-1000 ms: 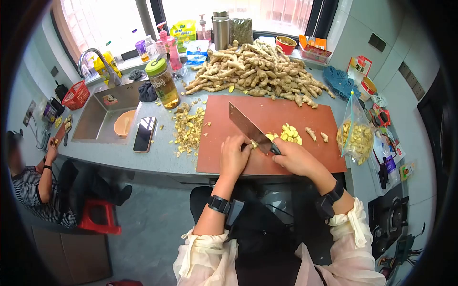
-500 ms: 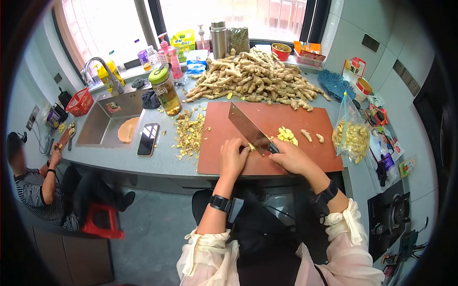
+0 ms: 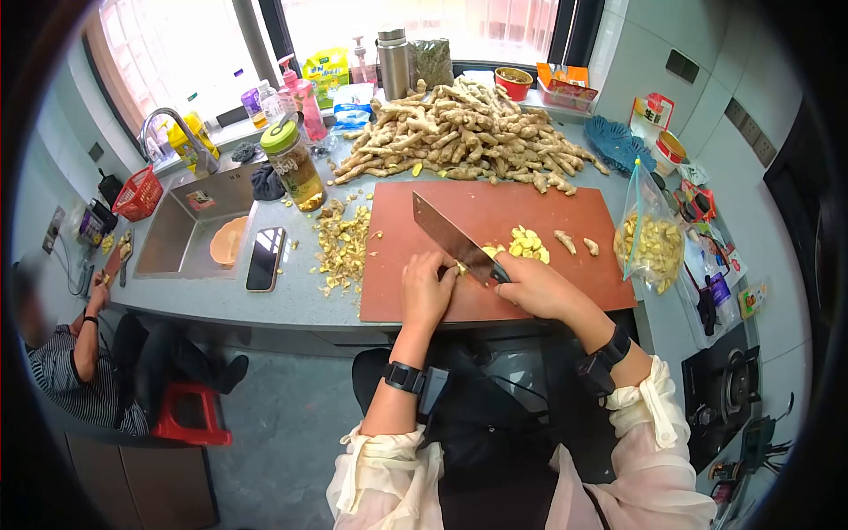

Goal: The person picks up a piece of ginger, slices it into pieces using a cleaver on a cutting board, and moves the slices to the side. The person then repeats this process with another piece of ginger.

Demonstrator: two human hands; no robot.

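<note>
My right hand [image 3: 533, 284] is closed round the black handle of a cleaver [image 3: 448, 231], whose wide blade slants up and left over a reddish-brown cutting board [image 3: 402, 208]. Against the blade's near side, the bent fingers of my left hand [image 3: 427, 290] press a small piece of ginger [image 3: 460, 268] to the board, mostly hidden by the fingertips. Beyond my right hand lie pale yellow ginger slices [image 3: 527, 244]. Farther right on the board are two small ginger knobs [image 3: 564, 240]. A big heap of whole ginger [image 3: 468, 132] rises behind the board.
Ginger peelings [image 3: 343, 247] lie left of the board, near a phone [image 3: 266, 259], a green-lidded jar [image 3: 293, 168] and a sink [image 3: 168, 238]. At right stands a zip bag of ginger slices [image 3: 651, 243], with a stove [image 3: 720, 397] nearer. Another person [image 3: 84, 362] sits far left, holding a knife.
The whole view has shifted slightly. The cleaver blade and both hands stay close together at nearly the same spot on the board, with little visible movement.
</note>
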